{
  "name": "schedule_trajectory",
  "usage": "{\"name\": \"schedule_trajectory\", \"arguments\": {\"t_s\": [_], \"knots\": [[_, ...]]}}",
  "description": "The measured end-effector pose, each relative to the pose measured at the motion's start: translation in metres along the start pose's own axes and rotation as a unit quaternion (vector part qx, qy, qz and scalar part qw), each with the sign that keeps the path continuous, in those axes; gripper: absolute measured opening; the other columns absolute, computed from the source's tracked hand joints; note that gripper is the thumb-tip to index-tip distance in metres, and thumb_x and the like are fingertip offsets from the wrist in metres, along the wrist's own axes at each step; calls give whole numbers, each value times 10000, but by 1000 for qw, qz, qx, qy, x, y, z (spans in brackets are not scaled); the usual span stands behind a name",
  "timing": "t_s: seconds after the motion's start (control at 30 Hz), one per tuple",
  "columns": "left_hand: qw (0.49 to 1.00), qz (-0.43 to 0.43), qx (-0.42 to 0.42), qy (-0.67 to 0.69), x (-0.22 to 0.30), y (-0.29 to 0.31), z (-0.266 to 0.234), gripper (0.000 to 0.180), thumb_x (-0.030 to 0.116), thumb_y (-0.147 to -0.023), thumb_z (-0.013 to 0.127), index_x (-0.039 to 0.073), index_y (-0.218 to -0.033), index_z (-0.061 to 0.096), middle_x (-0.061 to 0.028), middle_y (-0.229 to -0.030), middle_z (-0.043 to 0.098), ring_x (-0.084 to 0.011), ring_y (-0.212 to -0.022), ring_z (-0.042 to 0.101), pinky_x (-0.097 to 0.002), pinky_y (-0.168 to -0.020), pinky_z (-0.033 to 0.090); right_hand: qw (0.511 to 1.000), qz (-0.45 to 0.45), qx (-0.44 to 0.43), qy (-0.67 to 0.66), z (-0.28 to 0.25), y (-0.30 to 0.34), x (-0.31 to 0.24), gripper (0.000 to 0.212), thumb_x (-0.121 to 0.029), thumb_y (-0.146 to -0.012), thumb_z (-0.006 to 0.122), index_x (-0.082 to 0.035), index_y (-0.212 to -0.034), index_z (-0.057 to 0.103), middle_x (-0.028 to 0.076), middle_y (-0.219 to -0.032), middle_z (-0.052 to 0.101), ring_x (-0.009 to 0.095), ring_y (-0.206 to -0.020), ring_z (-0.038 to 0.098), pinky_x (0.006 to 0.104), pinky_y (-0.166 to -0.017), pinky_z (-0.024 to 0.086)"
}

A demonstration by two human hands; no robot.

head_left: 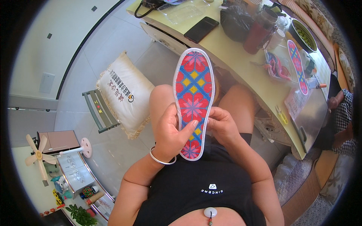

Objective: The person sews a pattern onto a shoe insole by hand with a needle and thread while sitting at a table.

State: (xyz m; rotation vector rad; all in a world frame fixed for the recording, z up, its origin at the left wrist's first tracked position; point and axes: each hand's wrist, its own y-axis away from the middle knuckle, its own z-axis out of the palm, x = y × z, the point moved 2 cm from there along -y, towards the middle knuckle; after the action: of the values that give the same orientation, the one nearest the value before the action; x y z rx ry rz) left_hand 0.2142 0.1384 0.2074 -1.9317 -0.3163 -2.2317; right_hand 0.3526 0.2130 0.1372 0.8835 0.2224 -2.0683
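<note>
An embroidered insole [193,77] stands almost upright in front of me, toe end up, above my lap. Red flowers, blue bands and yellow diamonds cover its face inside a white border. My left hand [171,130] grips its left side, with the thumb laid across the face and the other fingers hidden behind. My right hand [223,124] is closed at the opposite edge, thumb and fingertips against the white border. Whether a needle or thread is in those fingers is too small to tell. A matching insole [296,66] lies on the table at the right.
The pale yellow table [241,62] holds a black phone [201,30], a black plastic bag [235,22], a red flask [260,32], a green basket [303,35] and yellow-handled scissors [281,115]. A cushioned stool [124,98] stands left; a fan [39,154] is at lower left.
</note>
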Motion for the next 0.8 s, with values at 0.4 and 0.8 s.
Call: {"name": "schedule_trajectory", "arguments": {"t_s": [0.4, 0.8], "knots": [[908, -245, -29, 339, -21, -9, -9, 298, 150, -891, 567, -6, -1143, 536, -64, -850, 582, -148, -646, 547, -257, -582, 471, 974, -89, 48, 203, 25, 5, -17, 81, -45, -917, 647, 12, -973, 662, -1, -804, 647, 62, -710, 599, 214, -609, 496], [771, -344, 5, 536, -39, 8, -9, 308, 349, -892, 482, 51, -939, 546, -1, -682, 457, -86, -484, 389, -215, -433, 340, 884, -230, 44, 404, 62, 9, -32, 81, -13, -836, 653, -24, -873, 581, 149, -736, 636, 281, -614, 663, 367, -578, 517]]}}
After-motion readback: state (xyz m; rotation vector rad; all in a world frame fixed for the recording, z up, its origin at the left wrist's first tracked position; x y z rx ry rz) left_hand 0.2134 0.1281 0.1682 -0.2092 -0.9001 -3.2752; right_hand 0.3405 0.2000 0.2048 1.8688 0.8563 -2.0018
